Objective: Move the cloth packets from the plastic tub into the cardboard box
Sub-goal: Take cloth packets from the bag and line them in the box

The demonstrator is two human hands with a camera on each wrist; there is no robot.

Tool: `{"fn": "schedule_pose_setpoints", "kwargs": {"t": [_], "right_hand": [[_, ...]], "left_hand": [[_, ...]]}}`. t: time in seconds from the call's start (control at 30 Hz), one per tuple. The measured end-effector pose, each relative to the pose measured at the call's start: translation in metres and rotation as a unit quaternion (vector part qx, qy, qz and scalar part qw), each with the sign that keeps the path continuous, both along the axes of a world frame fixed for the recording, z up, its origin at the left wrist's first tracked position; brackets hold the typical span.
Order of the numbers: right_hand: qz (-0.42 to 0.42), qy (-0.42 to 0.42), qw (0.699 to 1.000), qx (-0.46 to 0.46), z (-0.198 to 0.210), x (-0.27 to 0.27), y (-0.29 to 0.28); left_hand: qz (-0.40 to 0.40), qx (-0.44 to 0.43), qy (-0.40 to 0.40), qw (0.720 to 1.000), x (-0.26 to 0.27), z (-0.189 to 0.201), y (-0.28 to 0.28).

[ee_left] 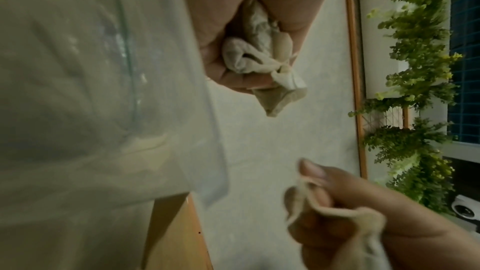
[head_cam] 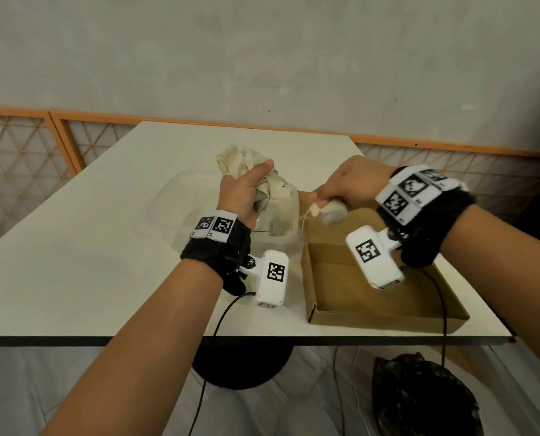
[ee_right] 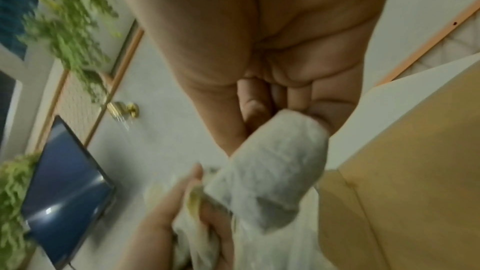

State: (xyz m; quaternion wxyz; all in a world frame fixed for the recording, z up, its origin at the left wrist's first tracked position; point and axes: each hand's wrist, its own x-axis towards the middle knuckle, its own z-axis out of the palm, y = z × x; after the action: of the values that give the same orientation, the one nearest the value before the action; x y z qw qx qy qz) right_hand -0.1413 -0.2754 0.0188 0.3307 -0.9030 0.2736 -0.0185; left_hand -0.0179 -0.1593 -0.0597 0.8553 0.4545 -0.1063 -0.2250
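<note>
The white surface [head_cam: 105, 247] in front of me carries everything. On its right part sits the open cardboard box [head_cam: 372, 297], shallow and brown, its near corner close to the surface's front edge. Just beside it on the left stands the clear plastic tub [head_cam: 180, 196], hard to make out because it is see-through; more pale cloth [head_cam: 284, 206] shows inside it under my left hand.

My left hand [head_cam: 246, 190] is raised above the tub with the fingers curled tight around a bundle of crumpled cream cloth packets [head_cam: 240, 160]. The bundle sticks out past my thumb on the far side, and in the left wrist view a knotted end of it pokes out below my closed fingers [ee_left: 233, 81].

My right hand [head_cam: 353, 184] hangs over the far left corner of the box, near the tub's edge. Its fingers are curled down around a small pale packet [head_cam: 333, 212], which hangs under the palm, clear of the box floor. A thin thread end [head_cam: 306, 214] trails from it toward the tub. The right wrist view is blurred, but it shows the same packet pressed against my fingertips [ee_right: 319, 122].
</note>
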Motion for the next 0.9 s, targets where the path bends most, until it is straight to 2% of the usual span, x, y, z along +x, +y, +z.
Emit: {"fn": "schedule_pose_setpoints", "kwargs": {"t": [0.13, 0.27, 0.43, 0.57, 0.6, 0.67, 0.73, 0.83, 0.9], "right_hand": [[-0.04, -0.127, 0.988, 0.078, 0.02, -0.021, -0.02], [-0.048, -0.17, 0.981, 0.083, 0.026, -0.024, -0.025], [-0.039, -0.217, 0.968, 0.12, 0.024, -0.013, -0.01], [-0.068, -0.274, 0.95, 0.13, 0.034, -0.013, -0.014], [-0.078, -0.282, 0.947, 0.132, 0.034, -0.014, -0.019], [-0.085, -0.283, 0.945, 0.142, 0.03, -0.019, -0.028], [-0.087, -0.258, 0.95, 0.152, 0.019, -0.021, -0.038], [-0.115, -0.212, 0.96, 0.141, -0.004, -0.024, -0.047], [-0.132, -0.183, 0.968, 0.11, -0.019, -0.028, -0.052]], "left_hand": [[-0.015, 0.056, -0.051, 0.997, 0.001, 0.004, 0.001], [-0.098, 0.135, -0.149, 0.975, -0.008, 0.016, 0.004], [-0.187, 0.223, -0.269, 0.918, -0.025, 0.031, 0.001], [-0.187, 0.329, -0.314, 0.871, -0.024, 0.033, 0.002], [-0.177, 0.347, -0.312, 0.867, -0.024, 0.034, 0.004], [-0.158, 0.35, -0.27, 0.883, -0.023, 0.034, 0.006], [-0.142, 0.316, -0.208, 0.915, -0.022, 0.035, 0.004], [-0.167, 0.172, -0.105, 0.965, -0.026, 0.045, 0.001], [-0.224, 0.082, -0.043, 0.97, -0.028, 0.051, -0.002]]}}
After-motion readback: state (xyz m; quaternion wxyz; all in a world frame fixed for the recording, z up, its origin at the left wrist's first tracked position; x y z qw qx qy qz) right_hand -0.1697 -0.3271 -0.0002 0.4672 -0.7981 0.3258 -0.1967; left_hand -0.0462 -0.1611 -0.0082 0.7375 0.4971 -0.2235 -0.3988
